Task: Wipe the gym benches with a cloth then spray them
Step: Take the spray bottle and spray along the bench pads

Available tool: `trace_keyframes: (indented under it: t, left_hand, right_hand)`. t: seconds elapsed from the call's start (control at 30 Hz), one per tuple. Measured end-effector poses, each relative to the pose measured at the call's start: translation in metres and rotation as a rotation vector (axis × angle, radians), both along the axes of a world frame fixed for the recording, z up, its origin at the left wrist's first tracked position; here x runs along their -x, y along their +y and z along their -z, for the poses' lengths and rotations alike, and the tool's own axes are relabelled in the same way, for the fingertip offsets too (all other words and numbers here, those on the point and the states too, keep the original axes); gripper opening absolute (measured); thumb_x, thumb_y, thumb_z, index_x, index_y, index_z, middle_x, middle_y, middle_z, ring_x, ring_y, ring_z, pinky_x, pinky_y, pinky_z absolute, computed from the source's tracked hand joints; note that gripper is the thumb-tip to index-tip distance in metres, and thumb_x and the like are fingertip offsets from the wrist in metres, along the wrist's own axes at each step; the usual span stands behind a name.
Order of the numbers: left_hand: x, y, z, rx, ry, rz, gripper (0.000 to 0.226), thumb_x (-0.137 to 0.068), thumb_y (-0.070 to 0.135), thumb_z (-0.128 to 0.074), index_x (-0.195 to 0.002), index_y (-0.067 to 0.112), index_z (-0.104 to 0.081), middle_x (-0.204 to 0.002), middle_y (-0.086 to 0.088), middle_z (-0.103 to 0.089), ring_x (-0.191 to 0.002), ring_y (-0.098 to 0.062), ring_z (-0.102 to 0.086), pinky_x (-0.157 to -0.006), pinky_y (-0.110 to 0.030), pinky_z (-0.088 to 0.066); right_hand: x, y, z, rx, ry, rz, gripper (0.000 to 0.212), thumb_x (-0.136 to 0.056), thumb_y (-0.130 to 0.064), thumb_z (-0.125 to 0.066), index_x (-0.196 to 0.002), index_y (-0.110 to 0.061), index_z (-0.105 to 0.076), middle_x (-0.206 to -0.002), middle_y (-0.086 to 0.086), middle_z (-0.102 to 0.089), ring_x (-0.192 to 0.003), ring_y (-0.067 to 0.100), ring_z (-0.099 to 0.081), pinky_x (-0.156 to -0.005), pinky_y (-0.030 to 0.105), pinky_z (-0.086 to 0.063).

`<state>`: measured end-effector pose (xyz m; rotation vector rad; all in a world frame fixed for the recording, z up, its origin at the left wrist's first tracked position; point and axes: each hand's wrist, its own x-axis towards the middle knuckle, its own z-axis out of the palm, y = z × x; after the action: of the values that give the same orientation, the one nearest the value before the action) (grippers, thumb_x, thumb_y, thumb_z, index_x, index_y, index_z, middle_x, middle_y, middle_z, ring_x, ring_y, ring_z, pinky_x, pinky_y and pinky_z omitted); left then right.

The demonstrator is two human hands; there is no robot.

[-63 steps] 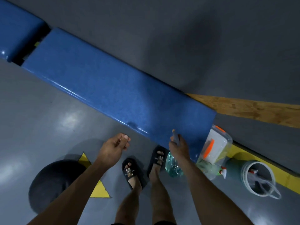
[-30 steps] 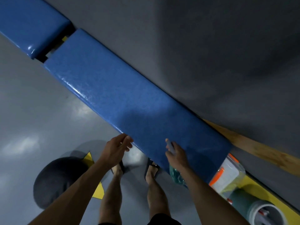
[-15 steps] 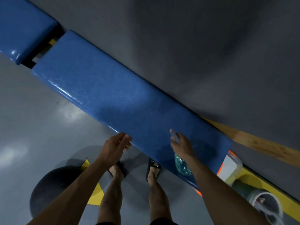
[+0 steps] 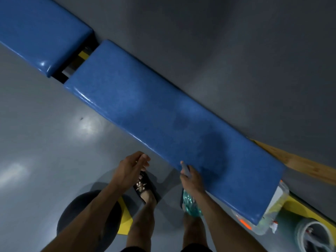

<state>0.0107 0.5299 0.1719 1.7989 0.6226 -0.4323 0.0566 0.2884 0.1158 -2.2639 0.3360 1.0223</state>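
My left hand point(image 4: 131, 167) hangs empty, fingers loosely curled, short of the blue bench pad point(image 4: 163, 124). My right hand point(image 4: 190, 180) grips the spray bottle point(image 4: 190, 204) at the neck; I judge it light, thin-walled, slippery if wet

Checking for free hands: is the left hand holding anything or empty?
Empty: the left hand hangs with loosely relaxed fingers beside the bench; no cloth shows in it.
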Motion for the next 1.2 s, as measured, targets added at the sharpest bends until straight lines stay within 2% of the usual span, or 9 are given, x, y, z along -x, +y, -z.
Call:
trace_keyframes:
  t: [0.17,0.3,0.4,0.57,0.63,0.83,1.0,1.07,1.2]
  left_hand:
    - [0.000,0.029,-0.001,-0.073,-0.042,0.050,0.030,-0.099,0.045,-0.041,-0.098,0.029,-0.066,-0.091,0.014,-0.072,-0.085,-0.002,-0.068,-0.076,-0.026,-0.051]
    - [-0.006,0.040,-0.001,-0.095,-0.076,0.067,0.034,-0.097,0.051,-0.041,-0.101,0.030,-0.067,-0.095,0.017,-0.072,-0.093,-0.002,-0.066,-0.083,-0.027,-0.050]
    - [-0.019,0.046,0.001,-0.102,-0.072,0.063,0.032,-0.096,0.052,-0.044,-0.098,0.030,-0.067,-0.091,0.020,-0.072,-0.089,0.004,-0.065,-0.082,-0.027,-0.050]
    - [-0.040,0.051,0.004,-0.095,-0.061,0.067,0.037,-0.094,0.057,-0.040,-0.098,0.032,-0.067,-0.092,0.021,-0.071,-0.090,0.004,-0.065,-0.083,-0.029,-0.052]
    - [-0.051,0.053,0.004,-0.097,-0.065,0.073,0.038,-0.093,0.057,-0.040,-0.099,0.032,-0.067,-0.094,0.018,-0.071,-0.091,0.002,-0.065,-0.084,-0.030,-0.052]
    - [-0.068,0.063,0.005,-0.122,-0.043,0.001,0.038,-0.092,0.061,-0.040,-0.096,0.034,-0.067,-0.091,0.023,-0.070,-0.091,0.001,-0.066,-0.084,-0.029,-0.052]
    - [-0.081,0.071,0.005,-0.147,-0.021,-0.028,0.038,-0.093,0.059,-0.039,-0.097,0.033,-0.067,-0.092,0.020,-0.071,-0.092,0.000,-0.066,-0.084,-0.030,-0.052]
    - [-0.087,0.074,0.004,-0.162,-0.016,-0.034,0.039,-0.093,0.059,-0.039,-0.098,0.033,-0.067,-0.094,0.020,-0.071,-0.093,0.001,-0.066,-0.084,-0.029,-0.051]
    - [-0.098,0.077,0.001,-0.172,-0.007,-0.048,0.040,-0.093,0.059,-0.039,-0.098,0.032,-0.068,-0.095,0.020,-0.071,-0.094,0.000,-0.065,-0.084,-0.031,-0.051]
  right_hand:
    - [-0.068,-0.005,0.009,0.019,-0.107,0.266,0.016,-0.067,-0.031,-0.056,-0.080,-0.024,-0.060,-0.081,0.003,-0.067,-0.077,0.032,-0.068,-0.073,0.050,-0.057]
    - [-0.125,-0.011,-0.004,0.058,-0.177,0.376,0.008,-0.074,-0.031,-0.055,-0.076,-0.025,-0.059,-0.082,0.006,-0.067,-0.076,0.033,-0.068,-0.073,0.049,-0.058]
    - [-0.140,-0.013,-0.007,0.088,-0.171,0.344,0.012,-0.075,-0.034,-0.052,-0.076,-0.023,-0.057,-0.078,0.004,-0.065,-0.074,0.030,-0.067,-0.071,0.046,-0.059]
    - [-0.116,0.015,-0.019,0.014,-0.135,0.082,0.008,-0.084,-0.013,-0.059,-0.088,-0.020,-0.059,-0.085,-0.004,-0.063,-0.076,0.018,-0.061,-0.063,0.026,-0.045]
    - [-0.097,0.029,-0.014,-0.051,-0.082,-0.031,0.015,-0.083,-0.012,-0.059,-0.096,-0.018,-0.061,-0.095,-0.006,-0.065,-0.087,0.015,-0.062,-0.073,0.026,-0.048]
    - [-0.046,0.070,0.005,-0.058,0.098,-0.329,0.042,-0.077,-0.041,-0.050,-0.114,-0.021,-0.059,-0.116,0.001,-0.062,-0.109,0.021,-0.059,-0.092,0.034,-0.047]
    - [-0.073,0.076,0.019,-0.063,0.086,-0.215,0.044,-0.075,-0.038,-0.050,-0.117,-0.025,-0.060,-0.111,-0.002,-0.064,-0.107,0.020,-0.060,-0.094,0.039,-0.048]
    - [-0.104,0.074,0.016,-0.086,0.025,-0.186,0.037,-0.080,-0.023,-0.055,-0.116,-0.022,-0.060,-0.105,-0.008,-0.063,-0.103,0.016,-0.060,-0.094,0.037,-0.047]
    - [-0.175,0.063,0.005,-0.083,-0.117,-0.048,0.019,-0.084,-0.009,-0.059,-0.100,-0.019,-0.061,-0.098,-0.004,-0.067,-0.088,0.020,-0.064,-0.079,0.036,-0.052]
